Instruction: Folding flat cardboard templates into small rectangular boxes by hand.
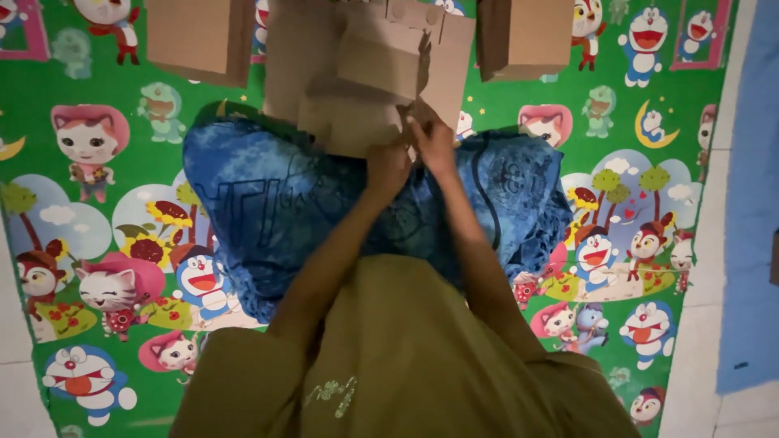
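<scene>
At the far left a green plastic floor mat printed with cartoon cats and robot figures (122, 174) is lying over the pale tiled floor (16, 389), and a closed brown cardboard box (199, 36) is sitting on its upper edge. Next to that, a blue patterned cloth (268, 203) is spreading across the person's lap.

The left hand (388, 166) is curling its fingers closed around the lower edge of a flat brown cardboard sheet with folded flaps (365, 73), which is resting above the knees, partly on the cloth and partly on the mat. The right hand (432, 142) is pinching the same sheet just beside it, thumb and fingertips pressed together at a flap corner; the exact fingertip contact is too blurred to make out.

The cardboard is looking light and fairly stiff, though it is likely to bend along its creases and tear at the ragged flap edge, so holding it near a fold or along a straight edge, with both hands apart, is probably steadier than gripping a loose corner. Its surface seems matte and not slippery.

Further right, a second brown cardboard box (523, 36) is standing on the mat, and a blue rug (751, 203) is lying beyond the tiles.
</scene>
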